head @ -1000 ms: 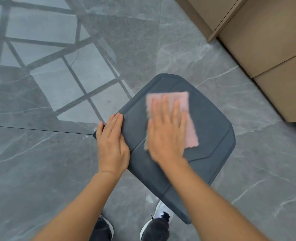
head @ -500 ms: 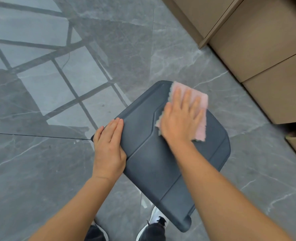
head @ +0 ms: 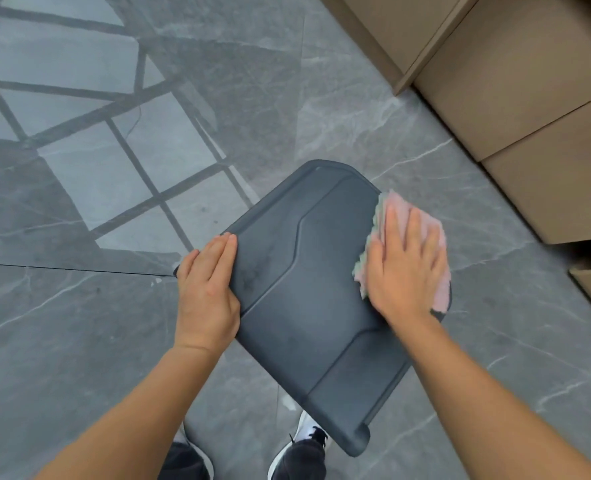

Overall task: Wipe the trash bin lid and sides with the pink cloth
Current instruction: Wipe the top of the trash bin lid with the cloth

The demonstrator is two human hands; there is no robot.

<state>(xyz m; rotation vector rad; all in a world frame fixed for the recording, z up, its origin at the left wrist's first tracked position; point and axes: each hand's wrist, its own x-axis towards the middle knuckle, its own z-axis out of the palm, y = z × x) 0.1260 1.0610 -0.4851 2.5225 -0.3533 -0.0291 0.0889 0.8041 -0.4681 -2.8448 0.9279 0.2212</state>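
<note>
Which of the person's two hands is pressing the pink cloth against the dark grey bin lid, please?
The right hand, flat on the pink cloth at the dark grey plastic bin lid's right edge. The left hand is bare, steadying the opposite edge.

no readable text, no labels, no brands, no numbers anywhere in view

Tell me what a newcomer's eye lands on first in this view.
The dark grey trash bin lid fills the centre, seen from above. The right hand presses a pink cloth flat on its right edge, while the left hand rests flat on its left edge. Tan cabinets stand at upper right.
</note>
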